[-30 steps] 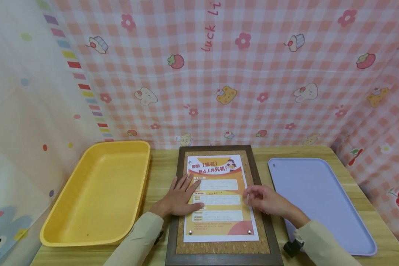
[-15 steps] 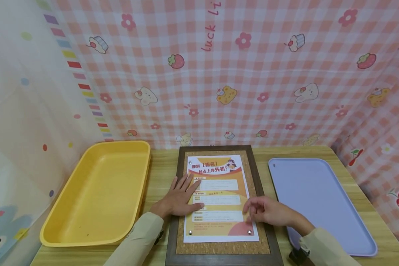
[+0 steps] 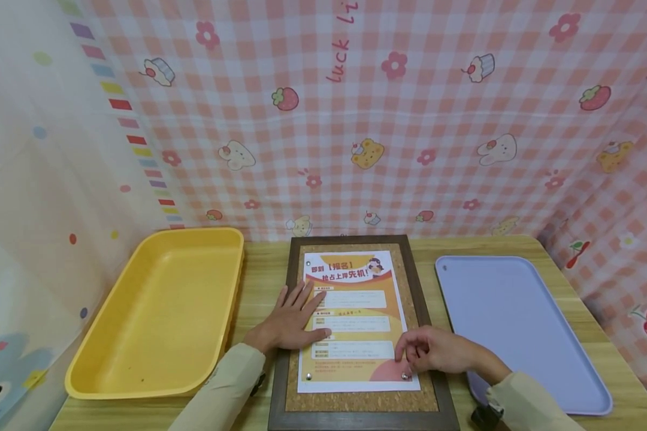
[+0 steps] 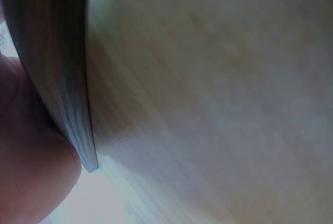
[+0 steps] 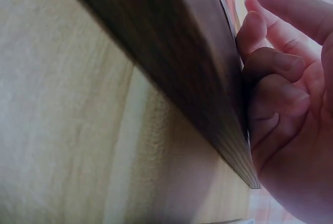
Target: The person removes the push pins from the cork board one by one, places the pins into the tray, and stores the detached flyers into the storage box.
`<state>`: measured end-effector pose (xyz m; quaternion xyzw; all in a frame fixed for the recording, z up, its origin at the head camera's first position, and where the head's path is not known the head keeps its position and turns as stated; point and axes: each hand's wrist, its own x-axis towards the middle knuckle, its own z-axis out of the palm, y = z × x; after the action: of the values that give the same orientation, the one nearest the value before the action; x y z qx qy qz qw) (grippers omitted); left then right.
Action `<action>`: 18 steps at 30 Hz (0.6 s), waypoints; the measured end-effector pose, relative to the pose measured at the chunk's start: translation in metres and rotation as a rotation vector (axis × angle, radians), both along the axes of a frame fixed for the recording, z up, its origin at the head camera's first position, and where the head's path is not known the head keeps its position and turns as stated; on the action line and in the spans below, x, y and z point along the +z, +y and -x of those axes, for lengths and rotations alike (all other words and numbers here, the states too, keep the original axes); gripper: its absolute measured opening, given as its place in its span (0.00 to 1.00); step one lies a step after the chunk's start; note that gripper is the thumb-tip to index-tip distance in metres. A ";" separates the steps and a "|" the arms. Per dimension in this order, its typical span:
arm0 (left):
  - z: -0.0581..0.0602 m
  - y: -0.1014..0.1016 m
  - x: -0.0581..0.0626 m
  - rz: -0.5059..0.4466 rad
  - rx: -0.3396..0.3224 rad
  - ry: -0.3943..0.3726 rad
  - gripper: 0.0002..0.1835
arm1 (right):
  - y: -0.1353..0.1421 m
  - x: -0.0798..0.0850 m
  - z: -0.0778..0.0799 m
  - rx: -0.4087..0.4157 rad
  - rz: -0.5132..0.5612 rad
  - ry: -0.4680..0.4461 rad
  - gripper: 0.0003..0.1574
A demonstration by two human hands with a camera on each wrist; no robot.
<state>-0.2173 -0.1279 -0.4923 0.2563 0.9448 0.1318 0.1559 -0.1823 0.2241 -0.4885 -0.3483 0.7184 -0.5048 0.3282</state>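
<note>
A printed poster [image 3: 350, 299] lies on a framed cork board [image 3: 366, 402]. Silver pushpins sit at its top left [image 3: 308, 263], bottom left [image 3: 309, 376] and bottom right [image 3: 405, 376]. My left hand [image 3: 291, 323] rests palm down on the poster's left side, fingers spread, across the frame edge. My right hand [image 3: 434, 350] is over the right frame edge, its thumb and forefinger close above the bottom-right pushpin. In the right wrist view, the other fingers [image 5: 276, 96] are curled beside the dark frame [image 5: 192, 73] and show nothing held.
A deep yellow tray [image 3: 234, 299] stands at the left with small dark specks in it. A shallow lilac tray [image 3: 517, 323] lies at the right, bearing a small pin-like item [image 3: 444, 268] near its top-left corner. A pink checked cloth [image 3: 323, 179] hangs behind the wooden table [image 3: 264, 257].
My right hand has moved down along the poster's right edge to the bottom-right pushpin. The left hand has kept its place on the poster.
</note>
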 end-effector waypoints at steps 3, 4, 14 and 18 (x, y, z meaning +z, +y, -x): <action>0.000 0.000 0.000 -0.002 -0.003 0.001 0.46 | 0.000 -0.002 0.000 -0.001 0.010 -0.010 0.09; 0.000 0.000 0.000 -0.002 -0.004 0.000 0.46 | 0.000 -0.002 0.001 -0.001 0.013 -0.015 0.09; 0.000 0.000 -0.001 0.010 -0.007 -0.001 0.46 | -0.001 -0.004 0.003 0.037 0.055 -0.021 0.09; 0.000 0.000 0.000 0.000 -0.005 0.001 0.46 | 0.000 -0.004 0.003 0.046 0.061 -0.030 0.10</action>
<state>-0.2170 -0.1281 -0.4925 0.2588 0.9442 0.1315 0.1556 -0.1852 0.2237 -0.4926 -0.3668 0.6894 -0.5242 0.3396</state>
